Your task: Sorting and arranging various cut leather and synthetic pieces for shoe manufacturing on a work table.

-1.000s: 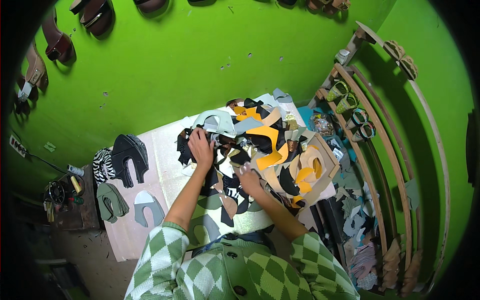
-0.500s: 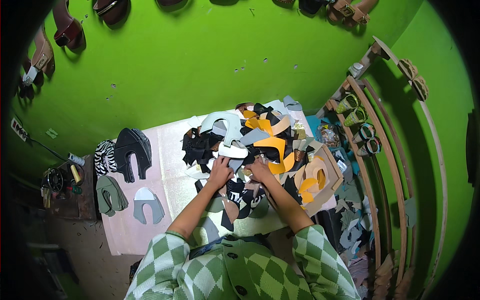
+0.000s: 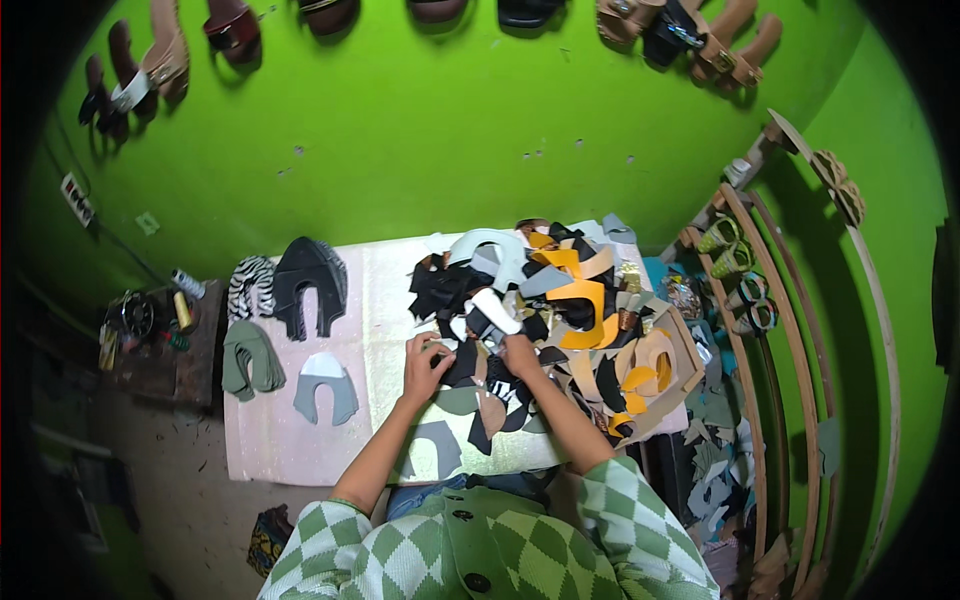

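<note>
A heap of cut material scraps in black, orange, tan, grey and white covers the right half of a pale table (image 3: pixel 380 290). At the heap's left edge is my left hand (image 3: pixel 427 368), fingers curved and apart beside black scraps (image 3: pixel 463 368). My right hand (image 3: pixel 520 356) reaches into the middle of the heap, fingers bent down and partly hidden among pieces. Just above it lies a white curved strip (image 3: pixel 495 312); whether the fingers grip it cannot be made out. A pale mint arch-shaped piece (image 3: pixel 508 258) lies farther back, near an orange cut piece (image 3: pixel 590 291).
On the table's left side lie arch-shaped stacks: zebra-striped (image 3: pixel 250 288), black (image 3: pixel 298 265), olive (image 3: pixel 240 345), and a grey-and-white piece (image 3: pixel 327 367). A wooden rack (image 3: pixel 765 340) with sandals stands right, scraps heaped below. Sandals hang on the green wall (image 3: pixel 400 130).
My left hand has moved left, away from the right hand, and its fingers have spread. The white strip is tilted differently and now separate from the mint arch. The whole view has shifted.
</note>
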